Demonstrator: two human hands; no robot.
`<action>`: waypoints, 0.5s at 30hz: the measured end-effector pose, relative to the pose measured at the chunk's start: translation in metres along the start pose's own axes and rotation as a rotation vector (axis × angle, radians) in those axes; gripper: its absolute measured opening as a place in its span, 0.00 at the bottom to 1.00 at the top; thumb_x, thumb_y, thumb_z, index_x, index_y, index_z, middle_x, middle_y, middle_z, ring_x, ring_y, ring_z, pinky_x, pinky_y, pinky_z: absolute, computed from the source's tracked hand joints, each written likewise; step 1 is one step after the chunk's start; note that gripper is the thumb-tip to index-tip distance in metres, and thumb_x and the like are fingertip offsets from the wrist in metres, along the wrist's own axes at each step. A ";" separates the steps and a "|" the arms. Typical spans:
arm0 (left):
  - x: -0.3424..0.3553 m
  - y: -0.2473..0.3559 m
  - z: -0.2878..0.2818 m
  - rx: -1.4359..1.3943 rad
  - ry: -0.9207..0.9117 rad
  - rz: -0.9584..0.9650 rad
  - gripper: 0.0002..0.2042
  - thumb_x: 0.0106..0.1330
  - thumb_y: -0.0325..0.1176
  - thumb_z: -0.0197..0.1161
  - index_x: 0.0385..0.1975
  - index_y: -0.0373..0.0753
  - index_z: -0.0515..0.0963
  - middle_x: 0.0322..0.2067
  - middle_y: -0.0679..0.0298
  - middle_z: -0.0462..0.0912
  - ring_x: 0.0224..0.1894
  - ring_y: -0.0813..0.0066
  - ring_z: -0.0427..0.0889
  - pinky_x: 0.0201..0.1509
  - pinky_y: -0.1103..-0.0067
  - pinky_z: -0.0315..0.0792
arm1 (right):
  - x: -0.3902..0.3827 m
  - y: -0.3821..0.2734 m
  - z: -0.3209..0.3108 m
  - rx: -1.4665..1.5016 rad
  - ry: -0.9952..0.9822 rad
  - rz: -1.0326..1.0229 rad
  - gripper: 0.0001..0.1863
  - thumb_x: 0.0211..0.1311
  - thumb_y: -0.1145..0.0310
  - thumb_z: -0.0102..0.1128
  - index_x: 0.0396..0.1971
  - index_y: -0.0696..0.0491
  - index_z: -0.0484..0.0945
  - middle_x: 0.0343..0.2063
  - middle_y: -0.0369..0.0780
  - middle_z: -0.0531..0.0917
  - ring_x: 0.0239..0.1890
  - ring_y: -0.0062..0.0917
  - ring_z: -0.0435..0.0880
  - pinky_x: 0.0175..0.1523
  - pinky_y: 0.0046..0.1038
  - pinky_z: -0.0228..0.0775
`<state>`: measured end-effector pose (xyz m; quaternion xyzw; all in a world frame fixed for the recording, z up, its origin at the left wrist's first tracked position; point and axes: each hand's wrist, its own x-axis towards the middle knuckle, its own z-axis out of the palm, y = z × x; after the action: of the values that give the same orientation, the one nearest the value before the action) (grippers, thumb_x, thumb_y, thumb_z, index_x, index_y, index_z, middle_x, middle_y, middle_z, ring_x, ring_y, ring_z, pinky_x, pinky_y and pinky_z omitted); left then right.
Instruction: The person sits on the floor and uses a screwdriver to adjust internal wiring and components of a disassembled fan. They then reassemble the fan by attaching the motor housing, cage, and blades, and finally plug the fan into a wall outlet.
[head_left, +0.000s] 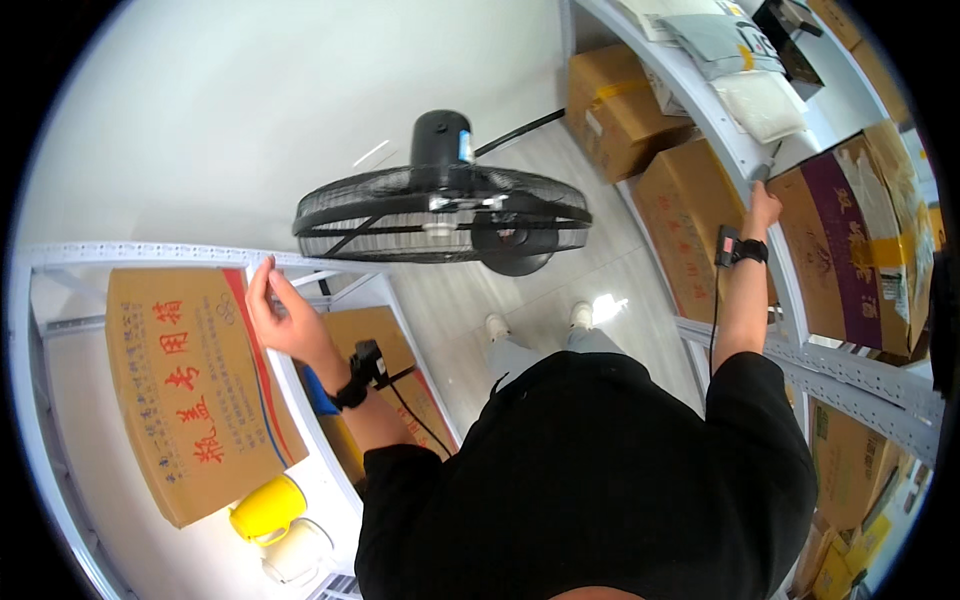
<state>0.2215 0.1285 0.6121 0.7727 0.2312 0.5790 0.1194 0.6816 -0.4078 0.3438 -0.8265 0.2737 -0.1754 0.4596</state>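
Observation:
My left hand [286, 315] is raised at the left shelf's white upright, beside a cardboard box [200, 390] with red and blue stripes. Its fingers are loosely bent, with nothing visible in them. My right hand [763, 205] reaches up to the right shelf [740, 140], its fingers closed on a small grey-handled tool [764, 168] with a thin shaft, next to a taped cardboard box [845, 245] with a purple band. A large black fan [440, 215] stands between the two shelves, in front of me.
A yellow mug [265, 505] and white mug [295, 555] sit on the left shelf. The right rack holds packages [755, 100] and boxes [625, 105] on several levels. My feet [540, 325] are on the tiled floor [630, 340], near the fan; a white wall [250, 120] lies behind it.

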 end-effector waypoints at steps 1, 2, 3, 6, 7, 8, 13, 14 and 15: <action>0.004 -0.025 0.002 -0.034 0.013 -0.077 0.09 0.67 0.23 0.55 0.43 0.28 0.78 0.41 0.54 0.83 0.43 0.66 0.81 0.48 0.75 0.75 | -0.016 -0.005 0.001 -0.015 0.093 -0.044 0.23 0.47 0.57 0.67 0.32 0.66 0.81 0.28 0.49 0.85 0.32 0.32 0.83 0.41 0.37 0.72; 0.008 -0.051 0.006 -0.074 0.023 -0.154 0.10 0.69 0.25 0.53 0.45 0.28 0.77 0.43 0.54 0.82 0.45 0.66 0.81 0.50 0.74 0.74 | -0.029 -0.006 -0.001 -0.033 0.194 -0.087 0.24 0.48 0.57 0.67 0.35 0.65 0.81 0.30 0.49 0.85 0.33 0.33 0.83 0.42 0.37 0.73; 0.010 -0.078 0.008 -0.118 0.029 -0.235 0.12 0.71 0.27 0.52 0.48 0.28 0.76 0.44 0.54 0.81 0.47 0.67 0.80 0.53 0.73 0.73 | -0.040 -0.004 -0.005 -0.055 0.299 -0.131 0.25 0.49 0.57 0.66 0.39 0.65 0.80 0.32 0.50 0.85 0.34 0.34 0.84 0.43 0.37 0.73; 0.012 -0.156 0.024 -0.303 -0.008 -0.503 0.17 0.74 0.36 0.49 0.55 0.31 0.71 0.51 0.54 0.77 0.56 0.66 0.74 0.63 0.68 0.64 | -0.109 -0.001 -0.004 0.196 -0.035 -0.259 0.23 0.60 0.55 0.60 0.47 0.58 0.78 0.42 0.44 0.83 0.45 0.31 0.81 0.53 0.30 0.70; 0.007 -0.182 0.023 -0.324 -0.135 -0.619 0.25 0.74 0.49 0.44 0.63 0.37 0.64 0.60 0.52 0.69 0.64 0.61 0.64 0.69 0.61 0.53 | -0.150 -0.015 -0.001 0.353 -0.270 -0.354 0.22 0.64 0.53 0.58 0.48 0.55 0.79 0.45 0.40 0.82 0.46 0.26 0.80 0.51 0.28 0.71; 0.000 -0.198 0.019 -0.349 -0.155 -0.730 0.27 0.73 0.52 0.43 0.64 0.40 0.63 0.62 0.51 0.66 0.66 0.59 0.61 0.69 0.58 0.50 | -0.208 -0.051 -0.005 0.349 -0.474 -0.151 0.20 0.66 0.53 0.56 0.48 0.52 0.80 0.46 0.37 0.82 0.48 0.24 0.79 0.52 0.27 0.70; -0.026 -0.268 0.075 -0.705 -0.481 -1.054 0.35 0.68 0.66 0.37 0.69 0.50 0.57 0.68 0.52 0.56 0.71 0.54 0.51 0.71 0.52 0.41 | -0.322 -0.055 0.022 0.549 -0.889 0.241 0.40 0.62 0.31 0.42 0.65 0.43 0.64 0.65 0.44 0.61 0.68 0.44 0.56 0.66 0.59 0.45; -0.029 -0.275 0.087 -0.790 -0.530 -1.076 0.35 0.68 0.66 0.37 0.69 0.49 0.57 0.67 0.53 0.57 0.71 0.55 0.52 0.71 0.53 0.42 | -0.329 -0.046 0.035 0.673 -0.953 0.242 0.39 0.63 0.31 0.40 0.67 0.42 0.61 0.66 0.43 0.60 0.68 0.42 0.56 0.66 0.62 0.43; -0.032 -0.280 0.101 -0.916 -0.563 -1.057 0.34 0.69 0.65 0.38 0.67 0.48 0.61 0.63 0.56 0.65 0.66 0.60 0.62 0.69 0.62 0.53 | -0.337 -0.031 0.038 0.726 -0.939 0.307 0.39 0.64 0.32 0.39 0.67 0.42 0.61 0.66 0.43 0.60 0.68 0.41 0.55 0.66 0.62 0.42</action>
<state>0.2489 0.3630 0.4278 0.5509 0.2680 0.2636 0.7451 0.4459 -0.1626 0.3382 -0.5573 0.0806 0.1936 0.8034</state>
